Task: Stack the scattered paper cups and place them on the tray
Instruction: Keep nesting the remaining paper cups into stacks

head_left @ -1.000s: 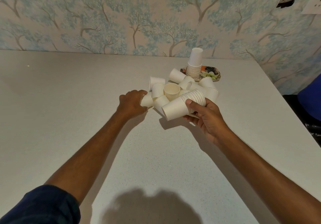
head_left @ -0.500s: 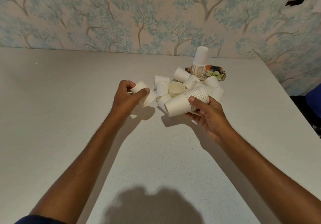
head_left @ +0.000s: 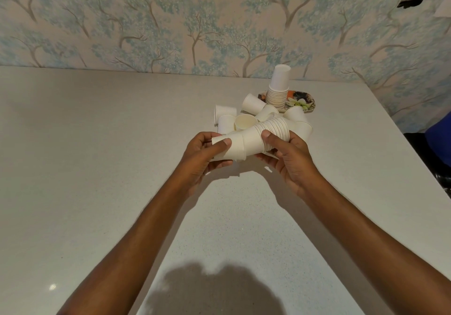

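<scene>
While the pale tabletop (head_left: 97, 168) takes up most of the view, the work sits toward its far right, where a small flowered tray (head_left: 308, 104) already carries one upright stack of cups (head_left: 278, 90), rims down. Just in front of the tray lies a heap of loose paper cups (head_left: 244, 116), most on their sides and touching one another, one with its open mouth up. Nearer, held above the tabletop, is a second nested stack (head_left: 271, 131) lying roughly level, and a single cup (head_left: 231, 146) is being fitted over its closed end. The right hand (head_left: 290, 160) has its grip closed round the stack's middle, thumb on top and fingers underneath. The left hand (head_left: 202, 153) pinches the single cup between thumb and fingers, grip closed on its wall near the base. These cups look very light and thin-walled, so they should crush or go oval under a hard squeeze; a gentle hold on the side wall, away from the rolled rim, seems safest. A long nested stack may also bend or slide apart if carried by one end only.
</scene>
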